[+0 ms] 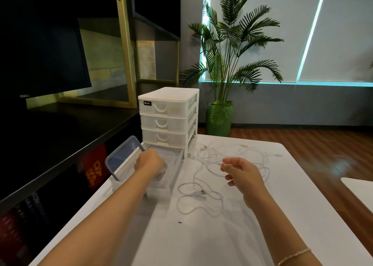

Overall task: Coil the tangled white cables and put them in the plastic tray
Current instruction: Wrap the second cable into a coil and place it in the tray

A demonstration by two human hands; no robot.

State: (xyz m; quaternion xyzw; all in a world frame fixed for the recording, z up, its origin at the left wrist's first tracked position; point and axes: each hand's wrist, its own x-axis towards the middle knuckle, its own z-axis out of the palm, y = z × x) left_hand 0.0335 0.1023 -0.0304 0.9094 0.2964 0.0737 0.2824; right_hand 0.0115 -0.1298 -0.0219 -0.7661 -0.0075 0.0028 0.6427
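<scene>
My left hand [148, 161] reaches into the clear plastic tray [171, 166] pulled out at the foot of the drawer unit, its fingers curled round a coiled white cable [163, 171] that lies partly hidden beneath it. Tangled white cables [210, 187] sprawl over the white table to the right of the tray. My right hand [242, 175] hovers above the tangle, fingers loosely curled and holding nothing.
A white drawer unit [168, 116] stands behind the tray. A blue-rimmed lid [123, 156] leans against the tray's left side. A dark shelf with a monitor [40, 49] runs along the left. A potted palm [228, 64] stands beyond the table [222, 235].
</scene>
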